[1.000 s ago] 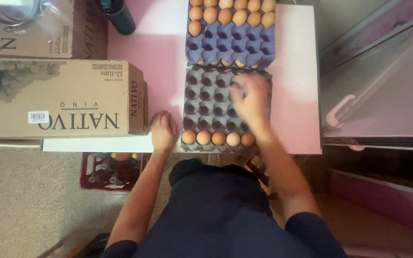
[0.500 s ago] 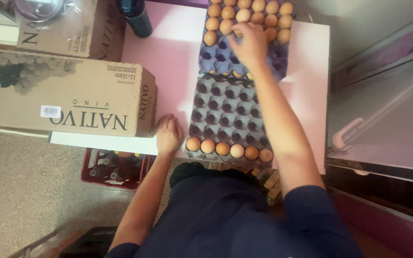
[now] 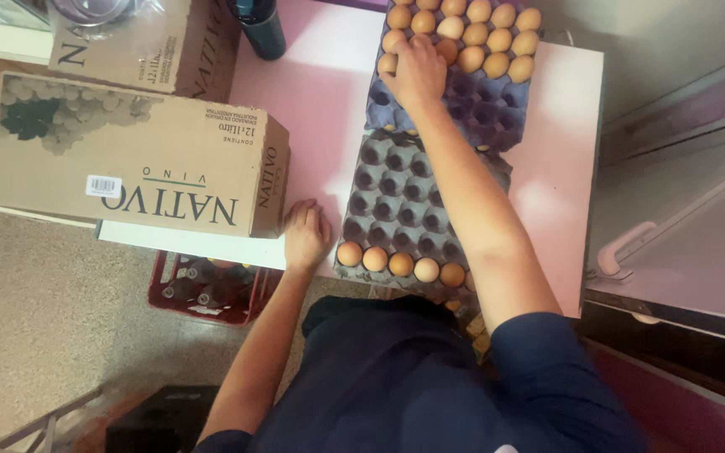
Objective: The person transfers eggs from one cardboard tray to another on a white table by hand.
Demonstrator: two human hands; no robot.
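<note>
Two egg trays lie end to end on a pink table (image 3: 312, 92). The near grey-blue tray (image 3: 396, 180) holds one row of brown eggs (image 3: 400, 264) along its front edge. The far blue tray (image 3: 497, 105) carries several brown eggs (image 3: 484, 38) in its back rows. My right hand (image 3: 417, 71) reaches over the far tray, fingers curled down on the eggs at its left side; what lies under the palm is hidden. My left hand (image 3: 306, 235) rests flat on the table's front edge, just left of the near tray, holding nothing.
A long cardboard box (image 3: 136, 164) lies on the table's left part, close to my left hand. A second box (image 3: 153, 46) and a dark bottle (image 3: 262, 29) stand behind it. A red crate of bottles (image 3: 207, 285) sits under the table. A white handle (image 3: 631, 243) is at the right.
My right hand has moved from the near tray forward to the eggs in the far tray. My left hand has stayed on the table edge.
</note>
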